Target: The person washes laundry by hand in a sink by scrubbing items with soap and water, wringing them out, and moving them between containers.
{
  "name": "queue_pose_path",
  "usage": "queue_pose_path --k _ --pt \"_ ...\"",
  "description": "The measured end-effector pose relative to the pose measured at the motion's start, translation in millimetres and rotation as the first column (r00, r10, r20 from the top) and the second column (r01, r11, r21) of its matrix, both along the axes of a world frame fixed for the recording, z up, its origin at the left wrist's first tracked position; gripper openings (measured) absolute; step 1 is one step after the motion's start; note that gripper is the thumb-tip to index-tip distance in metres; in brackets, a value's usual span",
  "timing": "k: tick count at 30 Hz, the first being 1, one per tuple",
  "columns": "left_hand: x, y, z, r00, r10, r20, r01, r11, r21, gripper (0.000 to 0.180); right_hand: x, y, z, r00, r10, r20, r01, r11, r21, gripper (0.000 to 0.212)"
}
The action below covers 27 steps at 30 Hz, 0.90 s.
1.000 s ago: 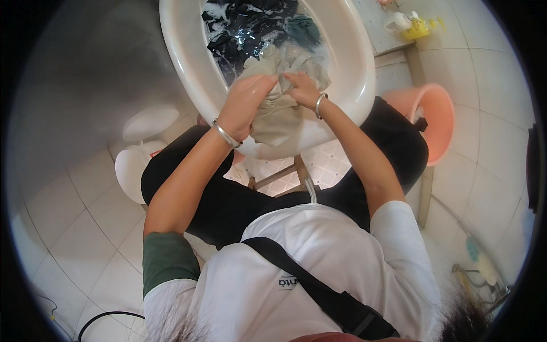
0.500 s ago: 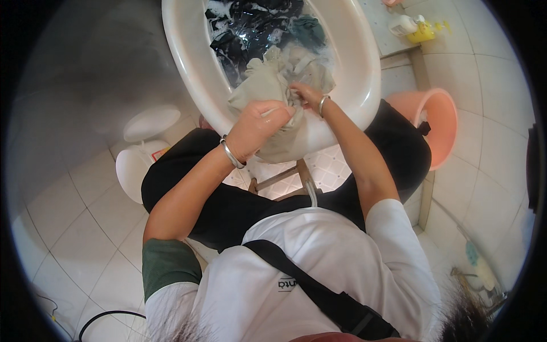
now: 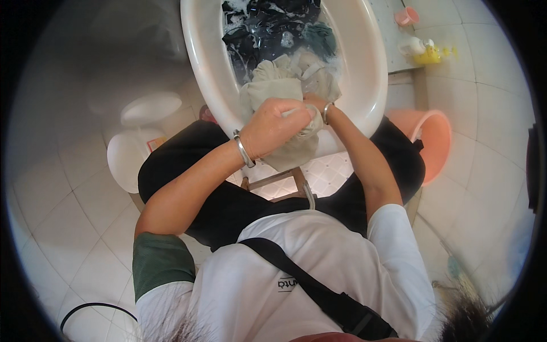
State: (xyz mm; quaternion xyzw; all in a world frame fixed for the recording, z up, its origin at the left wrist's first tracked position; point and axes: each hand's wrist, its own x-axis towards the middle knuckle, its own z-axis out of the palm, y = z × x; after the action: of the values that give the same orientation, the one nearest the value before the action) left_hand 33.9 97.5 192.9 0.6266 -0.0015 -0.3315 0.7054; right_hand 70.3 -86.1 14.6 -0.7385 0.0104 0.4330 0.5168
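A wet pale grey-green garment [image 3: 279, 85] hangs over the near rim of a big white wash basin [image 3: 364, 68]. My left hand [image 3: 273, 125] is closed on a bunched part of it at the rim, a metal bangle on the wrist. Against it, my right hand [image 3: 313, 111] grips the same cloth and is mostly hidden behind the left hand and the fabric. Dark clothes [image 3: 268, 28] lie in soapy water further back in the basin.
A white round stool or tub [image 3: 134, 154] stands at the left on the tiled floor. A pink bucket [image 3: 433, 142] sits at the right. A yellow bottle [image 3: 424, 51] and a small pink cup [image 3: 405, 16] rest on a ledge at the upper right.
My left hand has moved right and over the right hand, pressing the bunched cloth against the rim. More of the garment now hangs over the basin's near edge.
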Motion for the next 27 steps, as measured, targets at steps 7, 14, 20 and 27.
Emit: queue_pose_path --k 7,14,20,27 --pt "8.2 14.5 -32.0 0.94 0.204 0.274 -0.284 0.911 0.298 0.031 46.8 -32.8 141.3 0.899 -0.175 0.401 0.266 0.946 -0.183 0.036" --pt "35.5 12.1 -52.9 0.935 0.226 0.273 -0.319 0.871 0.373 0.031 102.7 -12.3 265.0 0.563 -0.319 0.762 0.112 0.943 0.313 0.032" --pt "70.0 30.9 -42.8 0.76 0.379 0.529 -0.604 0.711 0.359 0.043 94.9 16.6 185.9 0.324 0.482 0.814 -0.102 0.873 -0.476 0.033" --pt "146.1 33.0 -122.1 0.744 -0.495 0.449 -0.218 0.456 0.863 0.084 104.3 -4.0 -12.4 0.539 0.54 0.647 0.005 0.766 -0.643 0.055"
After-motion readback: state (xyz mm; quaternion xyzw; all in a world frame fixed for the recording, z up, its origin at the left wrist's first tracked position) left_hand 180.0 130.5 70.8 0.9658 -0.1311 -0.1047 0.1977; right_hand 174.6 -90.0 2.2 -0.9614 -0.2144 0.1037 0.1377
